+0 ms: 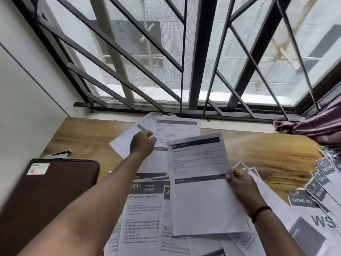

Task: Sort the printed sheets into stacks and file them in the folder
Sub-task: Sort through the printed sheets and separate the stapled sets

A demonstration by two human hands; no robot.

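So the landmark here is the brown folder (46, 196), lying closed on the wooden desk (88, 137). Everything below is relative to it.

Nearest the camera, just right of the folder, is a loose spread of printed sheets (142, 209) overlapping each other. One reads "2641 KITCHEN", so my guess is the headers are what the sorting goes by. Looks like the unsorted pool, kept close for easy picking.

Further right of the folder, the right hand (239, 182) pinches one sheet (199, 174) at its right edge, thumb on top, and holds it lifted and tilted toward the face, probably to read the header before choosing a stack.

Way over on the far right, header-up sheets (317, 187) are fanned out ("LIVING RO..." visible), likely so each title stays readable.

Beyond the folder's far right corner, the left hand (143, 144) is curled into a fist over a stack (175, 130) near the window grille (184, 71). Can't tell whether it's pinching a sheet or just resting there.

Nothing's filed yet as far as I can see: the folder's shut, with some small stationery (60, 154) just behind it.
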